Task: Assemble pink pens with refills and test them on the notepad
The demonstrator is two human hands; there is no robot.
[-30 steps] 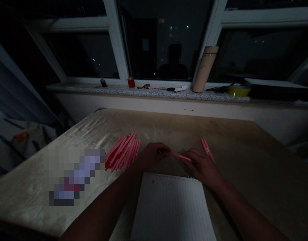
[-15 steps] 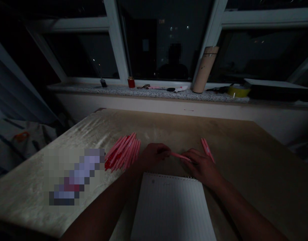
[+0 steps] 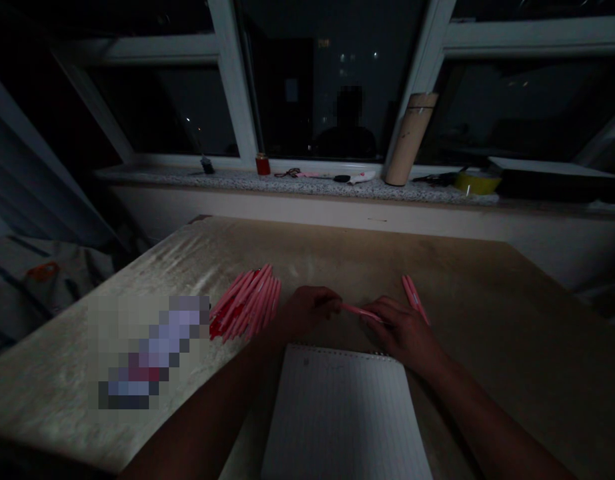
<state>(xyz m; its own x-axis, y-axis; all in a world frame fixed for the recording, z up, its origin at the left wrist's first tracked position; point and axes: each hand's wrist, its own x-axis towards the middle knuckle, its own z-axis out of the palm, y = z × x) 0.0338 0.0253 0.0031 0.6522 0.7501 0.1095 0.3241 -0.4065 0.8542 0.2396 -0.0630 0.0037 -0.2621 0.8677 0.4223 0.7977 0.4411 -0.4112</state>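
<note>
A slim pink pen (image 3: pixel 356 311) spans the gap between my two hands, just above the top edge of a lined spiral notebook (image 3: pixel 342 417). My left hand (image 3: pixel 310 310) pinches its left end, the fingertips closed. Around the right part of the pen, the fingers of my right hand (image 3: pixel 400 328) are wrapped and hide its far end. Left of my left hand lies a heap of several similar pink pens (image 3: pixel 250 300), with some red among them. A few more pink pens (image 3: pixel 413 297) lie side by side just beyond my right hand.
The table (image 3: pixel 347 250) reaches to the wall under the window. A pixelated item (image 3: pixel 157 350) lies on its left side. On the sill (image 3: pixel 297 183) stand a tan cylinder (image 3: pixel 411 140), a small red jar (image 3: pixel 262 165) and yellow tape (image 3: pixel 476 181). A curtain (image 3: pixel 42 167) hangs at left.
</note>
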